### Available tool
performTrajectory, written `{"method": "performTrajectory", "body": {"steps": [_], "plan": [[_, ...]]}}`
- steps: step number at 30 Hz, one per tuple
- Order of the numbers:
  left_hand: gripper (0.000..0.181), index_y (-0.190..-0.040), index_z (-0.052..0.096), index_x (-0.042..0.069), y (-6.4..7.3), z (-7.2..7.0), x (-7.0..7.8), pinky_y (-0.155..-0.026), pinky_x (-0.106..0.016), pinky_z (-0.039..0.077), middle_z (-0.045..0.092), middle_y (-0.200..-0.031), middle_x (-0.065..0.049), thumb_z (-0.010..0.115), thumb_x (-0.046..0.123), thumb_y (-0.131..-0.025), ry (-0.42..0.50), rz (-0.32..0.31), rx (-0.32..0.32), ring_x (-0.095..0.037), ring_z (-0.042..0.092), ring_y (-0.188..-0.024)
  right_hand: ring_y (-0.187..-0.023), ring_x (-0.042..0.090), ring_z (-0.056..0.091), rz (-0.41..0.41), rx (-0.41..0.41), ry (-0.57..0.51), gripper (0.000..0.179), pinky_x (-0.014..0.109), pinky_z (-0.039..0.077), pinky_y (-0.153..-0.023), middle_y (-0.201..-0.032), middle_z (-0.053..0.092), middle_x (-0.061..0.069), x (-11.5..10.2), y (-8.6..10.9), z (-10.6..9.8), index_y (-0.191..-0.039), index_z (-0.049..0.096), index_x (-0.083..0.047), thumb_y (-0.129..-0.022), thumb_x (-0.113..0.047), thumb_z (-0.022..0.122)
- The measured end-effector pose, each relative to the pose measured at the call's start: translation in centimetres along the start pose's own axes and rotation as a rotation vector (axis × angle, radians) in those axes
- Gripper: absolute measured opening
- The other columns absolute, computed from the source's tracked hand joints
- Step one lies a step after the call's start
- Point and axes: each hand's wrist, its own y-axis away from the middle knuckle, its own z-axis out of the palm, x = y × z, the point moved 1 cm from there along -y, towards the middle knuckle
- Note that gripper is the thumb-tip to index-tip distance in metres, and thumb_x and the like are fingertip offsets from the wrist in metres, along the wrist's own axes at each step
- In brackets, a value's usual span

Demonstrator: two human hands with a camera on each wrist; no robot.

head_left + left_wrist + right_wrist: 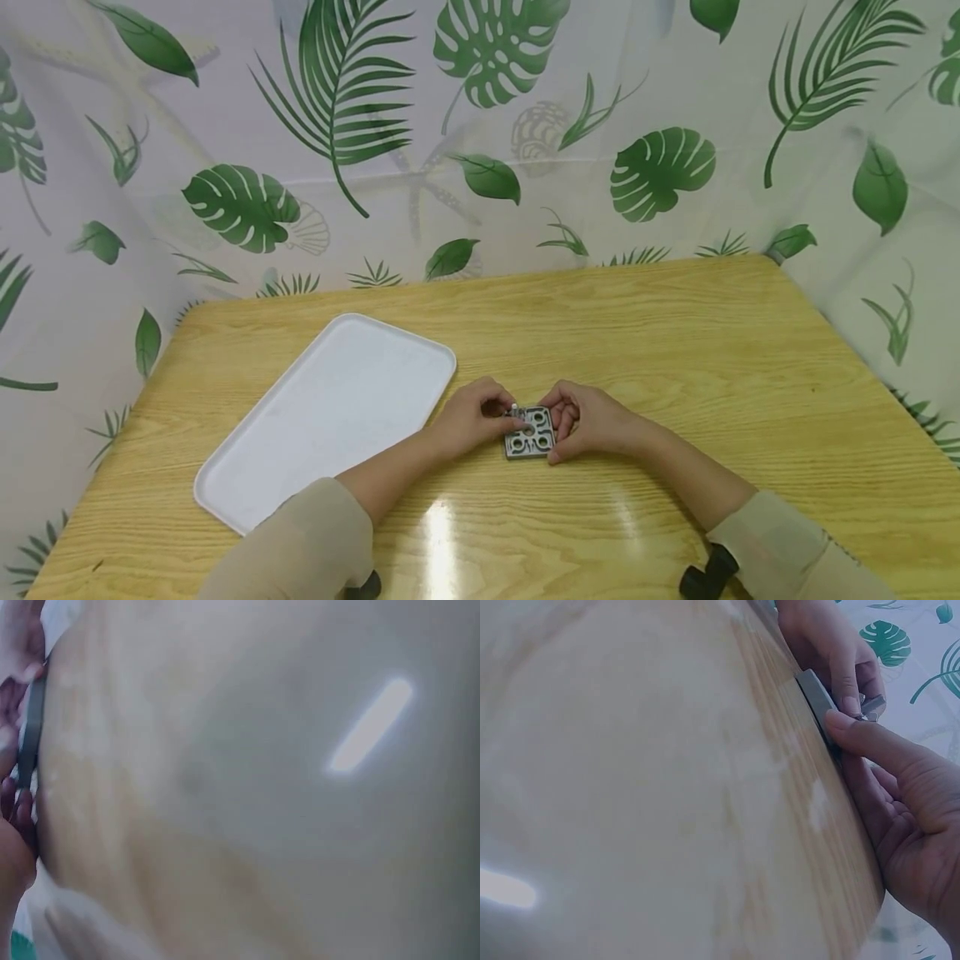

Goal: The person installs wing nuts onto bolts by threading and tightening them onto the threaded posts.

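Observation:
A grey square plate with several round holes point(529, 445) lies on the table between the two hands. My right hand point(592, 422) grips its right side, thumb at the near corner and fingers at the far one. From the left, my left hand point(471, 419) reaches over the plate, its thumb across the top face. A small silvery metal piece point(515, 410) stands up between the left thumb and curled fingers; its lower end is hidden. In the right wrist view the right thumb presses the plate's edge point(817, 696), close to the left fingertips.
A white rectangular tray point(330, 417) lies left of the hands, partly behind the left forearm. The wooden table point(675, 350) reaches back to a leaf-printed cloth point(570, 183). In the left wrist view, the tabletop and a bright reflection point(371, 727) fill most of the frame.

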Motion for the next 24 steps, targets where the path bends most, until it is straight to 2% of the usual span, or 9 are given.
{"method": "performTrajectory", "body": {"steps": [5, 10, 15, 17, 20, 22, 24], "plan": [[0.014, -0.094, 0.069, 0.014, -1.5, -1.6, -0.1, -0.081, -0.025, 0.044, 0.057, -0.097, 0.002, 0.074, 0.021, -0.083, 0.09, -0.081, -0.251, -0.011, 0.051, -0.09, -0.07, 0.014, 0.06, 0.007, 0.002, 0.012, 0.063, 0.022, 0.051, -0.063, -0.086, 0.058, 0.008, -0.2, -0.1, -0.1, -0.112, 0.05, 0.005, -0.063, -0.009, 0.087], [0.018, -0.102, 0.068, 0.006, -3.3, -2.7, 0.0, -0.074, -0.022, 0.045, 0.06, -0.095, 0.0, 0.07, 0.011, -0.086, 0.172, -0.122, -0.508, -0.009, 0.053, -0.083, -0.069, 0.013, 0.06, 0.01, -0.006, 0.0, 0.063, 0.022, 0.051, -0.063, -0.085, 0.058, 0.009, -0.3, 0.0, -0.1, -0.112, 0.049, 0.006, -0.063, -0.008, 0.087], [0.02, -0.107, 0.066, -0.001, -5.0, -3.3, 0.2, -0.068, -0.018, 0.043, 0.059, -0.089, 0.002, 0.065, 0.003, -0.088, 0.123, -0.053, -0.712, -0.006, 0.051, -0.074, -0.07, 0.014, 0.06, 0.018, -0.008, 0.008, 0.063, 0.022, 0.051, -0.063, -0.085, 0.058, 0.008, -0.3, 0.0, -0.1, -0.112, 0.05, 0.005, -0.064, -0.009, 0.087], [0.02, -0.107, 0.066, -0.002, -5.4, -3.4, 0.2, -0.067, -0.017, 0.042, 0.059, -0.089, 0.001, 0.064, 0.003, -0.088, 0.1, -0.024, -0.775, -0.005, 0.05, -0.072, -0.07, 0.014, 0.06, 0.019, -0.01, 0.012, 0.063, 0.022, 0.051, -0.063, -0.086, 0.059, 0.008, -0.3, 0.0, -0.1, -0.113, 0.05, 0.005, -0.064, -0.01, 0.087], [0.02, -0.108, 0.065, -0.004, -5.8, -3.5, 0.3, -0.068, -0.017, 0.042, 0.059, -0.09, 0.001, 0.063, 0.002, -0.089, 0.092, -0.019, -0.83, -0.004, 0.05, -0.073, -0.07, 0.014, 0.06, 0.02, -0.01, 0.016, 0.064, 0.023, 0.051, -0.063, -0.086, 0.059, 0.008, -0.3, 0.0, 0.0, -0.113, 0.05, 0.005, -0.064, -0.011, 0.087], [0.024, -0.111, 0.063, -0.004, -5.9, -3.6, 0.3, -0.07, -0.017, 0.043, 0.059, -0.093, 0.0, 0.065, 0.002, -0.088, 0.084, -0.02, -0.838, -0.005, 0.051, -0.076, -0.07, 0.014, 0.06, 0.017, -0.008, 0.012, 0.064, 0.022, 0.051, -0.063, -0.086, 0.059, 0.008, -0.3, 0.0, 0.0, -0.113, 0.05, 0.005, -0.064, -0.01, 0.087], [0.032, -0.116, 0.059, -0.003, -5.7, -3.7, 0.1, -0.075, -0.018, 0.044, 0.059, -0.097, -0.001, 0.067, 0.001, -0.086, 0.08, -0.041, -0.819, -0.006, 0.052, -0.081, -0.069, 0.013, 0.06, 0.01, -0.01, 0.001, 0.063, 0.022, 0.051, -0.063, -0.085, 0.059, 0.009, -0.3, 0.0, 0.0, -0.113, 0.049, 0.006, -0.064, -0.008, 0.087]]}}
